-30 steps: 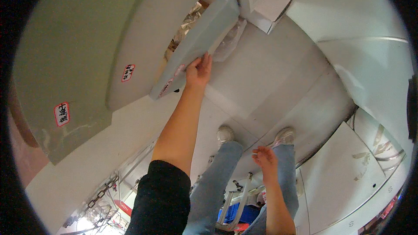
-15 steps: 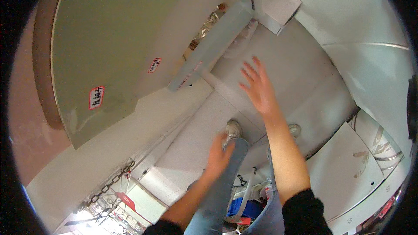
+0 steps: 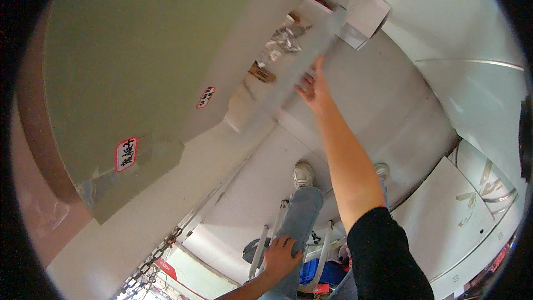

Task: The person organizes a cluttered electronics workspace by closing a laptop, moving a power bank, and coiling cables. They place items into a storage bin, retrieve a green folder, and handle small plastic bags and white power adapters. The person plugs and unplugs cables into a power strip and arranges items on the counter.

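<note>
One right hand (image 3: 313,86), fingers spread at a long pale-grey drawer front (image 3: 282,83), hold unclear; the empty left hand (image 3: 282,257), half-curled, rests apart from it on a blue-denim leg (image 3: 300,216), perhaps bracing.

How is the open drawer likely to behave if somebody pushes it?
The drawer front probably stays stiff: though blurred, it looks like one straight panel. Inside, the crumpled packaging may shift, as it seems to lie loose.

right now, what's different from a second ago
The left hand let go of the grey drawer and now rests on the left leg; the right hand has come up to the drawer front. The drawer slid farther open, rightward. The white box stayed put.
</note>
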Motion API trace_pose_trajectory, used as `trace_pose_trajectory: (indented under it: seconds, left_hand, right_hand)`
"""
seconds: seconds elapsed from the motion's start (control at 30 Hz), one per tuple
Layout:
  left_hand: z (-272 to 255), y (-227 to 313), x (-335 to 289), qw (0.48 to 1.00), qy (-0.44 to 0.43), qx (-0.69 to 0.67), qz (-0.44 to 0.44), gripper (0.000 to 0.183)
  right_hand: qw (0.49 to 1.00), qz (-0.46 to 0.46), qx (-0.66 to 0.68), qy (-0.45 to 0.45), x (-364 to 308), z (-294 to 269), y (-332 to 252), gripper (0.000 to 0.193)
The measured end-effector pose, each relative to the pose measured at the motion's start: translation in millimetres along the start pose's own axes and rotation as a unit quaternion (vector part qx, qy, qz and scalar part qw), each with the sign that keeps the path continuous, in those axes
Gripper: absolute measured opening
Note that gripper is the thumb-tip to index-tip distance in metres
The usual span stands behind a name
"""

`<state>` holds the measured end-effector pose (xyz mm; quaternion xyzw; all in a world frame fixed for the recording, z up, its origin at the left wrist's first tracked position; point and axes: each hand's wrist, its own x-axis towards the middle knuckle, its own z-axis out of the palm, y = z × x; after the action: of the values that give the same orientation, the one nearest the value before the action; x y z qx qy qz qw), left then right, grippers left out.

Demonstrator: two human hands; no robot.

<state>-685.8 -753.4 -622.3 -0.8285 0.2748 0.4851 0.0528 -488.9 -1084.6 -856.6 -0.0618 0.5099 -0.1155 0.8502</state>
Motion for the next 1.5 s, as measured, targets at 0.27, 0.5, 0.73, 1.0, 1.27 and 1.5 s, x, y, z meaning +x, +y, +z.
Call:
trace_pose_trajectory:
  seconds: [0.27,0.5,0.73,1.0,1.27,1.5]
  left_hand:
    - [-16,13,18,0.996,-0.084,0.019,0.026,0.047]
    - [-28,-4,27,0.996,-0.067,0.030,0.045,0.050]
    - [-24,-16,22,0.997,-0.030,0.022,0.062,0.042]
    - [-14,-18,21,0.997,-0.025,0.022,0.065,0.041]
    - [-36,-22,36,0.996,-0.078,0.030,0.030,0.042]
    - [-27,-14,26,0.996,-0.074,0.032,0.035,0.038]
  right_hand:
    - [0.997,-0.025,-0.029,-0.064,-6,-9,-3,0.086]
    - [0.995,-0.080,-0.026,-0.047,25,79,15,0.093]
    - [0.938,-0.329,-0.112,0.011,-47,89,41,0.075]
    - [0.916,-0.204,-0.316,0.139,-47,42,50,0.075]
    - [1.000,-0.022,0.012,-0.016,9,42,49,0.085]
    - [0.963,-0.263,-0.018,-0.065,-42,53,43,0.070]
